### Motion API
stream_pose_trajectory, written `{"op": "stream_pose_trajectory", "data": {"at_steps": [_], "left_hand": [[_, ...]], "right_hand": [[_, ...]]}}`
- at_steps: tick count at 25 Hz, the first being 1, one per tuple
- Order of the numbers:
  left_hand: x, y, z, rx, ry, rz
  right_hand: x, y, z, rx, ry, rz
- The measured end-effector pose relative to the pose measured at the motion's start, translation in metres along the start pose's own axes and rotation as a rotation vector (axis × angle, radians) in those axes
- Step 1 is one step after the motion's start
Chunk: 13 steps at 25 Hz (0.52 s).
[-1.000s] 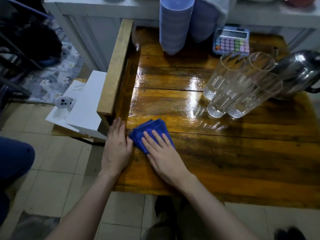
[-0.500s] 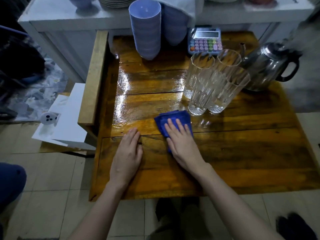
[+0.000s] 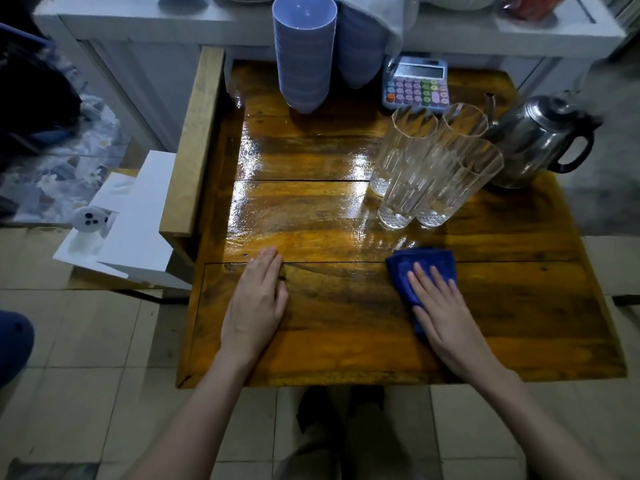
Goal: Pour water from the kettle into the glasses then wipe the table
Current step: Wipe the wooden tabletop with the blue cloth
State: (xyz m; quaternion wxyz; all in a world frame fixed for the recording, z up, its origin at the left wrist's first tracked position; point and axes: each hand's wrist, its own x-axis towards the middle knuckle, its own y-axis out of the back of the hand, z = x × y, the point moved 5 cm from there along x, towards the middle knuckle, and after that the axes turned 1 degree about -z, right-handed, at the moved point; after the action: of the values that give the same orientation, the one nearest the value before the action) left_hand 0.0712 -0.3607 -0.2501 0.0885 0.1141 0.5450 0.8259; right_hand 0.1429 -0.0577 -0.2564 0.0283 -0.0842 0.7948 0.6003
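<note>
- A blue cloth [image 3: 420,271] is pressed flat against the wooden table [image 3: 346,317] by the right hand [image 3: 441,306]; the fingers [image 3: 420,275] are stretched out on top of it, released rather than clenched, and nothing is gripped.
- The cloth is found on the near right part of the table, just in front of the glasses, with its far edge left uncovered by the hand.
- The left hand [image 3: 254,303] is laid palm-down on the bare wood to the left, well apart from the cloth, with the fingers straight and held together.
- Four tall ribbed glasses [image 3: 433,168] are grouped upright at the right of the table, touching or nearly touching one another.
- A little water is seen at the bottom of the glasses.
- A steel kettle [image 3: 533,140] with a black handle is stood just behind and to the right of the glasses.
- A wet sheen is shown on the middle and far boards of the table.
- Stacked blue bowls [image 3: 304,53] and a calculator [image 3: 417,84] are placed along the far edge.
</note>
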Motion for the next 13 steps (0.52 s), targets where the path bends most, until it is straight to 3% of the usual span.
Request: {"op": "stream_pose_trajectory", "data": {"at_steps": [3, 6, 9, 13], "left_hand": [[0.000, -0.006, 0.001, 0.123, -0.026, -0.019], [0.001, -0.007, 0.009, 0.188, -0.043, -0.031], [-0.004, -0.002, 0.030, -0.036, 0.061, -0.005], [0.003, -0.014, 0.082, -0.223, 0.033, 0.005]], "right_hand": [[0.027, 0.001, -0.022, -0.010, -0.065, 0.051], [0.045, -0.011, -0.085, -0.032, 0.109, 0.028], [0.031, -0.023, -0.118, -0.063, 0.237, 0.036], [-0.014, -0.032, -0.081, -0.097, 0.260, -0.021]]}}
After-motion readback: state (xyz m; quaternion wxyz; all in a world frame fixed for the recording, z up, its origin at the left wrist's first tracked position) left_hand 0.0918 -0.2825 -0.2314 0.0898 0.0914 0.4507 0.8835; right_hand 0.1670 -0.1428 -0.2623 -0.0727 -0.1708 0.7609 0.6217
